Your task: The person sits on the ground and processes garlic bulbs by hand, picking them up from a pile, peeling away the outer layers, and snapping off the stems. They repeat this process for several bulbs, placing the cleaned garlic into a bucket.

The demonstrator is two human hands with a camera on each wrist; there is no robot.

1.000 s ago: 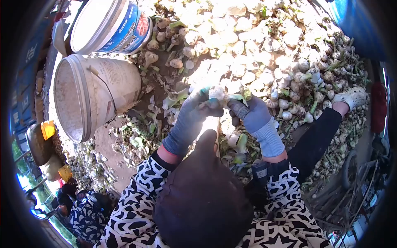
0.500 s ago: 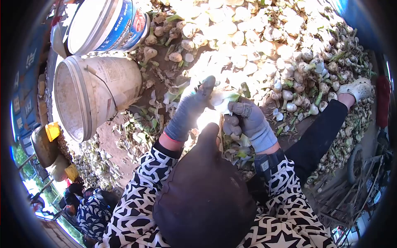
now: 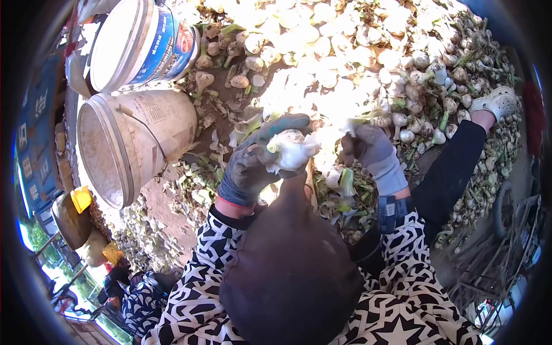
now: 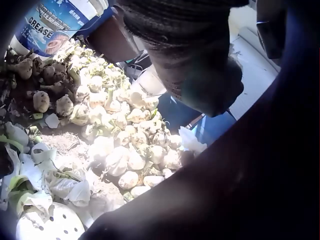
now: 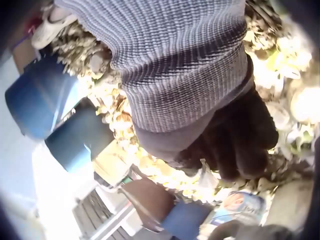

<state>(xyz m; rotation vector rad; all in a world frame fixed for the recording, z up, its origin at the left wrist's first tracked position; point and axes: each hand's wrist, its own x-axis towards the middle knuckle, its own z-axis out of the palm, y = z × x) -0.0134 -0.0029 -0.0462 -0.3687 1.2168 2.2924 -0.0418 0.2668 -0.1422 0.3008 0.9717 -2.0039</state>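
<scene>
One bulb (image 3: 290,150), just right of the tipped bucket (image 3: 144,132), sits gripped in the left hand (image 3: 250,167) and looks nearly clean, the right hand (image 3: 371,146) pinches a skin scrap (image 3: 349,123), and the pile (image 3: 414,86) beyond seems mostly untrimmed.

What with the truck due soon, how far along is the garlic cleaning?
Early to midway, I'd guess. Done: skins and green scraps litter the ground, and white bulbs lie heaped ahead. In hand: one garlic bulb in the left hand's grip. Left: many stemmed bulbs at right, and the white bucket lies tipped, seemingly empty.
</scene>
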